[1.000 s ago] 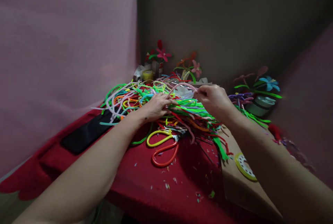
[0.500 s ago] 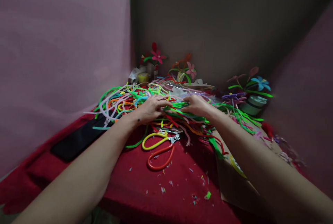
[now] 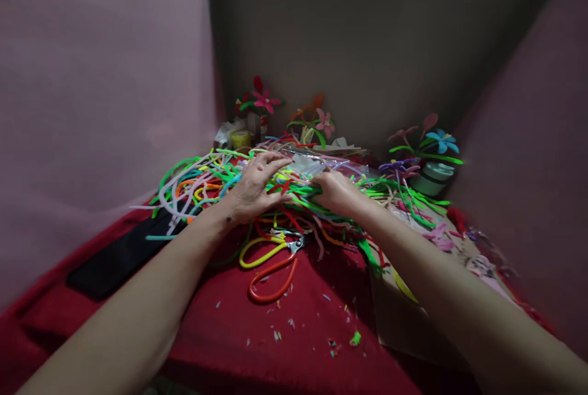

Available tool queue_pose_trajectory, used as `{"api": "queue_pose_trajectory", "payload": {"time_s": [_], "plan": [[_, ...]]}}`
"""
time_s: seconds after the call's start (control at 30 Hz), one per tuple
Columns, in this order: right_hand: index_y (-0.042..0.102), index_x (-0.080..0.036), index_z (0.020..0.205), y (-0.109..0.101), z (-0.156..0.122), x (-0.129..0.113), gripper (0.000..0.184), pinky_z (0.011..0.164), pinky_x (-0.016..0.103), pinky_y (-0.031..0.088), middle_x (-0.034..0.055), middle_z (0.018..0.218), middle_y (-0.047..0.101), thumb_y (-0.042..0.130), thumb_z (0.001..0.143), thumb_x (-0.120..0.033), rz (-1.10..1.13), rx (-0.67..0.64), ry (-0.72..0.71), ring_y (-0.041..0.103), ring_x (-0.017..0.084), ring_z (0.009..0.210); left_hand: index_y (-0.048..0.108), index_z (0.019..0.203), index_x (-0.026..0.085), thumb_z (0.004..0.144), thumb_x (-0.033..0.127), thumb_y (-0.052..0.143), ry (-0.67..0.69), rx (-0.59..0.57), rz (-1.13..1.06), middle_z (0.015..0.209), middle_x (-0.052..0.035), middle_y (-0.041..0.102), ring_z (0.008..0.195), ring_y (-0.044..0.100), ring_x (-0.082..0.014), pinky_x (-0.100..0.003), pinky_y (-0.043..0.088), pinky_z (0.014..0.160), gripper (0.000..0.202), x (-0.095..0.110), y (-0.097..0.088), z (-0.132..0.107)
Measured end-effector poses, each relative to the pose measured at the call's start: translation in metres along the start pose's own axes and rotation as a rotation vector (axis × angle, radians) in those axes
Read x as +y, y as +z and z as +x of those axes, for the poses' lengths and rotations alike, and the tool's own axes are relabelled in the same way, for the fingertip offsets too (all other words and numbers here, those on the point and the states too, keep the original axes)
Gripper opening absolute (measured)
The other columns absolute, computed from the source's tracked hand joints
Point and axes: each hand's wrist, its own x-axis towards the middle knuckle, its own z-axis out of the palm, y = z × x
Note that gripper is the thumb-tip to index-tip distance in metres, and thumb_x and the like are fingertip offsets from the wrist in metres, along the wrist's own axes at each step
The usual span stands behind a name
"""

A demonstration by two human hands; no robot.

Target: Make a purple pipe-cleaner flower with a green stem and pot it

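Observation:
A tangled heap of coloured pipe cleaners (image 3: 206, 177) lies on a red cloth (image 3: 294, 327). My left hand (image 3: 252, 190) rests on top of the heap with its fingers spread flat. My right hand (image 3: 333, 190) is beside it, its fingers curled down into the green and red strands. Just in front of both hands lie scissors (image 3: 266, 266) with one yellow and one orange handle.
A black flat object (image 3: 119, 254) lies at the left on the cloth. Brown cardboard (image 3: 395, 321) sits at the right front. Pipe-cleaner flowers (image 3: 264, 101) and a flower pot (image 3: 429, 177) stand by the back wall. Small clippings dot the cloth.
My right hand has dropped from holding up a pink strand down into the heap. My left hand has spread its fingers. The view has shifted a little to the right.

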Motion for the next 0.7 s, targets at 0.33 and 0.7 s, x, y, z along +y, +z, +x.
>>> {"api": "queue_pose_trajectory", "payload": {"time_s": [0.33, 0.7], "plan": [[0.063, -0.012, 0.098, 0.029, -0.047, -0.048, 0.029, 0.068, 0.033, 0.047, 0.0128, 0.093, 0.064, 0.036, 0.087, -0.011, -0.141, 0.221, -0.094, 0.053, 0.024, 0.088, 0.056, 0.113, 0.026, 0.078, 0.046, 0.056, -0.053, 0.049, 0.001, 0.117, -0.0064, 0.052, 0.112, 0.049, -0.0251, -0.043, 0.040, 0.097, 0.040, 0.019, -0.024, 0.005], [0.066, -0.015, 0.099, -0.016, -0.042, 0.017, 0.034, 0.084, 0.032, 0.043, 0.0093, 0.106, 0.064, 0.042, 0.077, -0.005, 0.145, 0.311, 0.019, 0.056, 0.021, 0.099, 0.038, 0.135, 0.023, 0.075, 0.041, 0.059, 0.063, -0.371, 0.349, 0.127, -0.0141, 0.052, 0.113, 0.046, -0.0313, -0.050, 0.026, 0.098, 0.066, 0.011, 0.029, 0.002]]}}
